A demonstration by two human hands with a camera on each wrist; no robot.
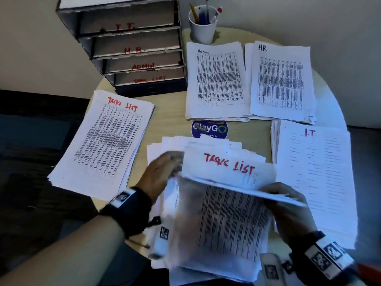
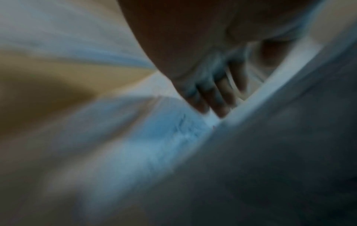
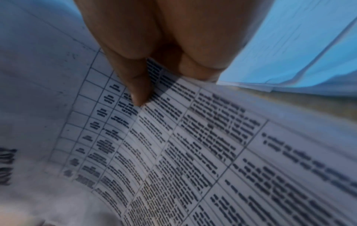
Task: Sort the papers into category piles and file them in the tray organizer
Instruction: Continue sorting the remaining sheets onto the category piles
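Observation:
A loose unsorted stack of papers (image 1: 206,271) lies at the table's near edge. Its top sheet (image 1: 228,213), headed "Tasks List" in red, is lifted and curled over. My left hand (image 1: 165,172) pinches the sheet's left edge. My right hand (image 1: 286,201) grips its right edge, fingers (image 3: 139,94) pressed on the printed table side. In the blurred left wrist view my left hand (image 2: 212,94) has its fingers curled at a paper's edge. Sorted piles lie around: Tasks List pile (image 1: 103,141) left, Admin pile (image 1: 216,81), HR pile (image 1: 280,79), IT pile (image 1: 315,176) right. The tray organizer (image 1: 132,46) stands at the back left.
A white cup (image 1: 203,27) with pens and a pencil stands behind the Admin pile. A round blue sticker (image 1: 209,130) marks the middle of the round wooden table (image 1: 257,131). Dark floor lies beyond the table's left edge.

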